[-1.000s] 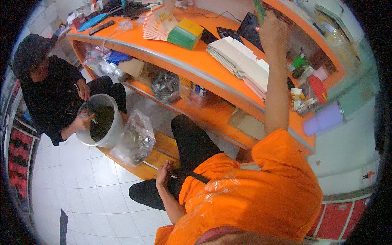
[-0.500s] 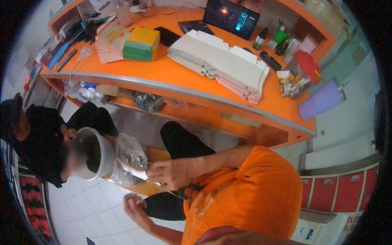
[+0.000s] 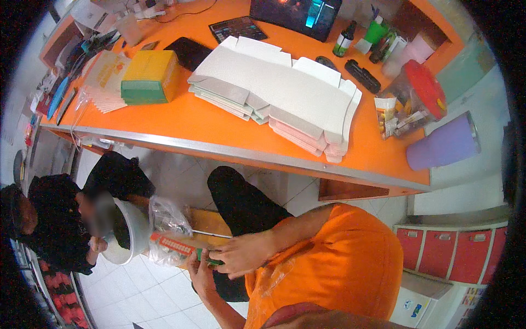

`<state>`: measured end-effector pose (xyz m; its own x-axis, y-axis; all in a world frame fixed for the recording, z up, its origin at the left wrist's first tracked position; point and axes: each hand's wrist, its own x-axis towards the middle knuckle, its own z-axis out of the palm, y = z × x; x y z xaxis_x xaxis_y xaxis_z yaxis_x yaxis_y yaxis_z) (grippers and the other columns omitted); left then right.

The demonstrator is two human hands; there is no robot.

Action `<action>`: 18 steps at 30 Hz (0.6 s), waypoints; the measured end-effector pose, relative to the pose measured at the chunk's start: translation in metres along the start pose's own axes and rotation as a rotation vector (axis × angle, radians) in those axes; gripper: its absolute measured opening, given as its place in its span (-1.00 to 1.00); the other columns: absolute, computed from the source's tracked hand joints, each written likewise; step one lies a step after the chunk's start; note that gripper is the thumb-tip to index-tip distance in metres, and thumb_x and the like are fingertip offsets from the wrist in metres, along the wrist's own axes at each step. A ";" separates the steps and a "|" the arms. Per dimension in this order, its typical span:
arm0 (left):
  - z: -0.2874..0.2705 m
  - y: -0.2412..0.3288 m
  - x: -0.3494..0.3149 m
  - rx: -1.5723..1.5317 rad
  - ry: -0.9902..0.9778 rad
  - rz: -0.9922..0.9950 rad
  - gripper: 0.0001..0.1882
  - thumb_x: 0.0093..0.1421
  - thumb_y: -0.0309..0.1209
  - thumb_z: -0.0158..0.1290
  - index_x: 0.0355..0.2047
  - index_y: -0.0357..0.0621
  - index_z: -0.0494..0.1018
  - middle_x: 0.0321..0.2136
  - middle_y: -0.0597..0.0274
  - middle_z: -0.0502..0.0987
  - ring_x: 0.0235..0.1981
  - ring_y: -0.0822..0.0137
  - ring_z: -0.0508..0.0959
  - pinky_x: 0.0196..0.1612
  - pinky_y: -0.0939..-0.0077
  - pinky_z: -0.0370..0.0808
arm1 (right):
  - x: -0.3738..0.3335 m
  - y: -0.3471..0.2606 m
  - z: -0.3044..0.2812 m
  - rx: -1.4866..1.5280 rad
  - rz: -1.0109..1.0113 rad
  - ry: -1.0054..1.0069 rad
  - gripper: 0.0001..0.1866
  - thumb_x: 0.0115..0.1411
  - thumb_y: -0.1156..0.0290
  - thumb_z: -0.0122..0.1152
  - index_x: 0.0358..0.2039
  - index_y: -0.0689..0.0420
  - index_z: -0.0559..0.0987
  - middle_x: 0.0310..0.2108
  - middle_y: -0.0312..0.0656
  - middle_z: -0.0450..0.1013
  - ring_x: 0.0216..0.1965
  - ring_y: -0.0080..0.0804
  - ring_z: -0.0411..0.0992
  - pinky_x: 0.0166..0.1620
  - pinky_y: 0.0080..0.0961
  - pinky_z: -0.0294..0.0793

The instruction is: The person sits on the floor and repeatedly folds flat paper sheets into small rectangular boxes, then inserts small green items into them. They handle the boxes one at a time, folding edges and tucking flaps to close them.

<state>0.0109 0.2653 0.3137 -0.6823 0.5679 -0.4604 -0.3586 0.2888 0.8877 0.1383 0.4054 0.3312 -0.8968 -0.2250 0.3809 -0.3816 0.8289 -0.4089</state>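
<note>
My right hand (image 3: 238, 257) is closed on a flat printed carton (image 3: 174, 245) in red, cream and green. From below, my left hand (image 3: 201, 275) grips the same carton near its green end. It is tilted, its far end over a clear plastic bag (image 3: 161, 217). The bag rests on a light-brown wooden surface (image 3: 210, 220) in front of my knees and holds contents I cannot make out. Just beyond stands a white bucket (image 3: 141, 233) with something dark inside.
A person in black (image 3: 52, 219) sits at the left, a hand (image 3: 98, 245) by the bucket. The orange desk (image 3: 230, 131) bears flattened white cartons (image 3: 263, 77), a yellow and green box (image 3: 148, 77), a red-lidded jar (image 3: 419, 96) and a purple tumbler (image 3: 441, 143).
My left hand, fingers apart before, has risen to grip the carton beside my right hand. The carton now shows its red and green print. The view has shifted.
</note>
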 end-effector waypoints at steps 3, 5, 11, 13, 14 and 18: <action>-0.009 -0.023 0.008 -0.255 -0.044 -0.062 -0.69 0.30 -0.36 0.13 -0.04 -0.26 0.37 -0.16 0.14 0.51 -0.18 0.40 0.52 -0.23 0.55 0.47 | -0.004 -0.004 -0.003 -0.017 0.153 0.212 -0.63 0.24 0.27 0.17 -0.05 0.24 0.45 -0.07 0.07 0.38 -0.25 -0.06 0.56 -0.20 -0.32 0.66; -0.005 -0.035 0.005 -0.229 0.131 -0.075 -0.68 0.31 -0.34 0.12 -0.04 -0.27 0.36 -0.15 0.15 0.50 -0.16 0.39 0.51 -0.21 0.51 0.47 | -0.003 -0.002 -0.004 -0.072 0.251 0.076 -0.61 0.25 0.27 0.16 -0.02 0.26 0.44 -0.09 0.08 0.39 -0.22 -0.05 0.56 -0.19 -0.31 0.66; 0.010 -0.018 0.000 -0.162 0.147 -0.001 -0.64 0.33 -0.27 0.08 -0.03 -0.30 0.35 -0.14 0.08 0.50 -0.11 0.35 0.51 -0.19 0.46 0.46 | 0.003 0.016 -0.004 0.054 0.534 0.190 -0.69 0.23 0.41 0.10 -0.03 0.24 0.46 -0.20 0.08 0.44 -0.23 -0.04 0.56 -0.21 -0.28 0.64; 0.009 -0.028 0.006 -0.218 0.091 -0.031 -0.63 0.34 -0.30 0.06 0.02 -0.30 0.32 -0.13 0.06 0.50 -0.09 0.33 0.51 -0.18 0.46 0.48 | 0.000 0.022 -0.001 0.056 0.523 0.112 -0.70 0.23 0.41 0.09 -0.06 0.25 0.49 -0.21 0.08 0.44 -0.23 -0.03 0.56 -0.20 -0.27 0.63; 0.002 -0.042 0.011 -0.268 0.055 -0.074 -0.62 0.34 -0.33 0.06 0.05 -0.30 0.31 -0.12 0.05 0.50 -0.08 0.32 0.51 -0.16 0.45 0.49 | -0.003 0.025 0.003 0.081 0.555 0.094 -0.73 0.22 0.41 0.10 -0.10 0.25 0.51 -0.20 0.09 0.43 -0.24 -0.03 0.55 -0.19 -0.26 0.62; 0.006 -0.078 0.011 -0.354 0.031 -0.065 -0.63 0.32 -0.45 0.06 0.08 -0.30 0.31 -0.08 0.09 0.49 -0.08 0.27 0.53 -0.08 0.40 0.52 | -0.016 0.028 0.028 0.024 0.576 0.024 -0.80 0.18 0.38 0.14 -0.28 0.24 0.59 -0.20 0.09 0.46 -0.29 -0.02 0.54 -0.20 -0.21 0.58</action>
<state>0.0346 0.2536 0.2396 -0.6676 0.5318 -0.5210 -0.5968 0.0361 0.8016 0.1355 0.4177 0.2904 -0.9563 0.2712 0.1097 0.1616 0.8025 -0.5743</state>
